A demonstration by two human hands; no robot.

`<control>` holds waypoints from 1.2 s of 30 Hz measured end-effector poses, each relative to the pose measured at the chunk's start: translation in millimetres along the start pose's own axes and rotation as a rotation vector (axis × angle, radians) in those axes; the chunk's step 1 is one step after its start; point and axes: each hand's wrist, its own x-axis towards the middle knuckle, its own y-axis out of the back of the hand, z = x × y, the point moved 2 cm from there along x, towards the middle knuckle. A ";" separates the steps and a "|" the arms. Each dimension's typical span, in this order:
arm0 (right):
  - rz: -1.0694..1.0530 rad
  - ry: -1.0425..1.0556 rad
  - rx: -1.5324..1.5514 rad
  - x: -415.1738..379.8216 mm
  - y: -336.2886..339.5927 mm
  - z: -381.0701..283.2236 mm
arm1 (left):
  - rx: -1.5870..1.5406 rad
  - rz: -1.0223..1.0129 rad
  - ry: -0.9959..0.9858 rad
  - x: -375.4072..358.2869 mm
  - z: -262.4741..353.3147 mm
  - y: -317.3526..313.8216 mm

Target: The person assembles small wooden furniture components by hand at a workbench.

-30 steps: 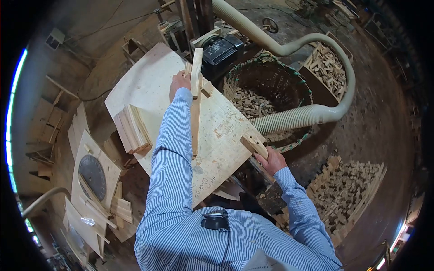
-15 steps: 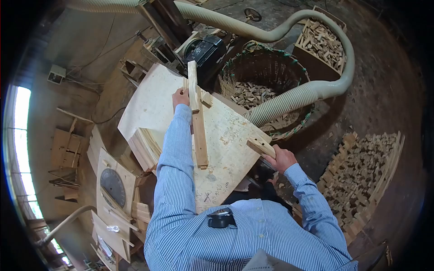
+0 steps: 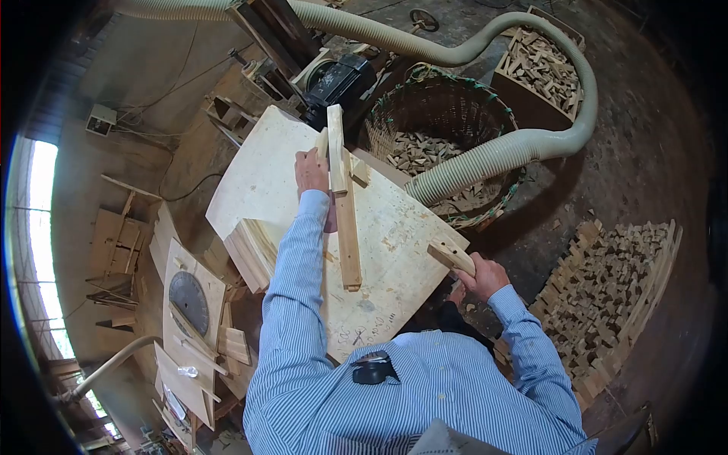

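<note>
Right hand (image 3: pixel 487 277) is gripping one wooden handle (image 3: pixel 450 259); left hand (image 3: pixel 312 171) is touching one pale strip (image 3: pixel 323 142), closure unclear; one basket (image 3: pixel 394 97) is standing beyond.

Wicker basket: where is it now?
In the head view, the wicker basket stands above and right of centre, beyond the pale tabletop, with the black motor to its left and the ribbed hose crossing its near side.

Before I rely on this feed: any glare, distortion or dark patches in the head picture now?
Head view: strong fisheye curving with black corners; head view: glare washes out the window at far left; head view: the basket is dim inside, while the left hand and right hand look fairly clear.
</note>
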 end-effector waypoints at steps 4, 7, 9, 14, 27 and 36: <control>-0.026 -0.030 0.003 -1.5 1.4 -1.0 | -0.175 0.025 0.303 -10.9 -17.8 -10.7; -0.023 -0.025 -0.014 0.1 1.9 -2.9 | -0.191 -0.083 0.449 -7.6 -30.0 -23.8; -0.017 -0.031 -0.023 -0.4 2.0 -1.3 | -0.273 -0.095 0.434 -4.9 -29.6 -30.3; -0.026 -0.005 -0.008 -1.1 4.1 0.8 | -0.570 -0.022 0.574 0.6 -12.8 -35.6; 0.005 0.046 0.013 1.7 -1.6 5.1 | -0.967 -0.034 0.705 39.9 -38.5 -67.1; 0.006 0.045 0.046 9.1 -16.0 11.7 | -1.047 -0.070 0.715 44.3 -46.5 -63.2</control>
